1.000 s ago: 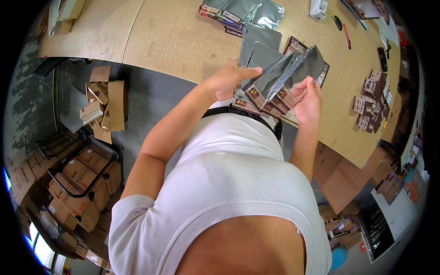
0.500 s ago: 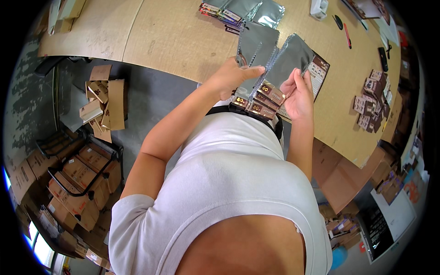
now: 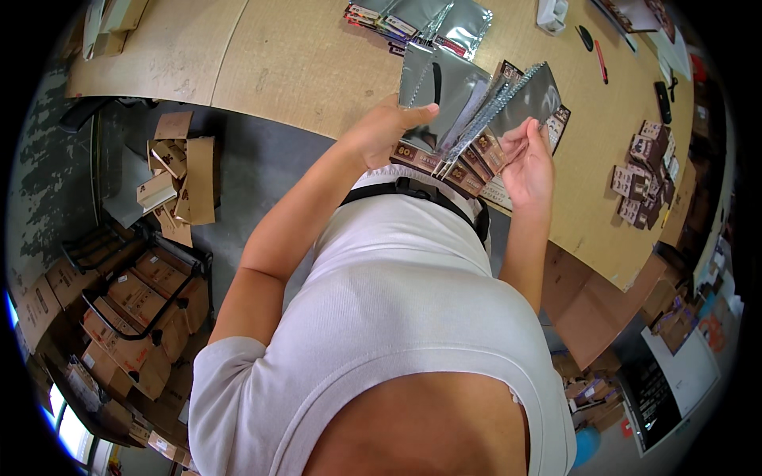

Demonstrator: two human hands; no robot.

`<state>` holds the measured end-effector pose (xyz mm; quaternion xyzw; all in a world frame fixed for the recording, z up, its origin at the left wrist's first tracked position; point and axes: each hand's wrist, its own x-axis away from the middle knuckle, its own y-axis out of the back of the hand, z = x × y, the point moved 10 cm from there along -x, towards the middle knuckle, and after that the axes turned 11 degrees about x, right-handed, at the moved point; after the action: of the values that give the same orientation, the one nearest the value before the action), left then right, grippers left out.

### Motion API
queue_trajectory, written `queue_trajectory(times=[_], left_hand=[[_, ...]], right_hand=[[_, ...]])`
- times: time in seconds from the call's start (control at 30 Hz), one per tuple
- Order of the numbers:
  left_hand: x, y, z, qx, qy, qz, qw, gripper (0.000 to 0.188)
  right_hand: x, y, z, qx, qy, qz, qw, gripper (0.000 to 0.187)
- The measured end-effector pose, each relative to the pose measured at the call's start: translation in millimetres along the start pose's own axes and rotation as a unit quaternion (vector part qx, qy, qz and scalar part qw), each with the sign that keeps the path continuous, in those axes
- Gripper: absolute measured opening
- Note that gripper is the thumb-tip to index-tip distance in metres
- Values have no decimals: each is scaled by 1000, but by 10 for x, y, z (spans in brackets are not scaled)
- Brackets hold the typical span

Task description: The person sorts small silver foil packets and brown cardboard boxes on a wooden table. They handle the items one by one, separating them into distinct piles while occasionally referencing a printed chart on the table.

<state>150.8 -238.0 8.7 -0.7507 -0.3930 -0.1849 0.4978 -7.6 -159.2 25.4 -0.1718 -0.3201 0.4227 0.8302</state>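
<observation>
A fanned bunch of flat silver foil pouches with brown printed lower bands (image 3: 444, 91) is held in front of the waist. Its left side is gripped by the left hand (image 3: 381, 133), the thumb laid across the foil and the fingers mostly hidden behind it, so the hand is closed on the bunch. At the right side of the fan, thumb and fingertips of the right hand (image 3: 527, 165) are drawn almost together against the pouches; whether an edge is pinched between them cannot be told. Just nearer than the grip, a black buckled belt (image 3: 417, 188) is seen over pale cloth.

Behind the fan, a brown-and-cream printed sheet (image 3: 559, 125) is partly covered, its edge showing beside the right hand. Beyond the left hand, a second stack of silver pouches with multicoloured bands (image 3: 467, 30) is laid on the pale wood-grain tabletop (image 3: 286, 71). Well to the right of the grip, small brown-and-cream printed packets (image 3: 647, 176) are heaped, and farther off a slim red pen (image 3: 602, 63) is placed. Well left of the grip, below table level, an open brown cardboard box (image 3: 204, 178) is filled with cardboard pieces.
</observation>
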Motion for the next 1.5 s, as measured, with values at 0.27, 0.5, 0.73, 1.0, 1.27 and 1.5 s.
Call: queue_trajectory(times=[0.27, 0.5, 0.73, 1.0, 1.27, 1.5], left_hand=[[-12, -63, 53, -37, 6, 34, 999, 41], [33, -106, 56, -7, 33, 33, 999, 65], [131, -250, 31, -64, 42, 49, 996, 45], [2, -178, 248, -46, 94, 74, 992, 41], [152, -183, 290, 121, 114, 159, 973, 37], [-32, -278, 252, -11, 77, 131, 988, 39]], right_hand=[[-44, -104, -220, -9, -50, -14, 999, 3], [-96, 216, -161, -58, -20, -30, 998, 11], [-51, -91, -171, -8, -7, -32, 999, 6], [-9, -484, -264, 229, -3, -27, 973, 18], [1, -578, -376, 249, 4, 102, 963, 28], [88, -690, 159, 280, 201, 56, 937, 63]])
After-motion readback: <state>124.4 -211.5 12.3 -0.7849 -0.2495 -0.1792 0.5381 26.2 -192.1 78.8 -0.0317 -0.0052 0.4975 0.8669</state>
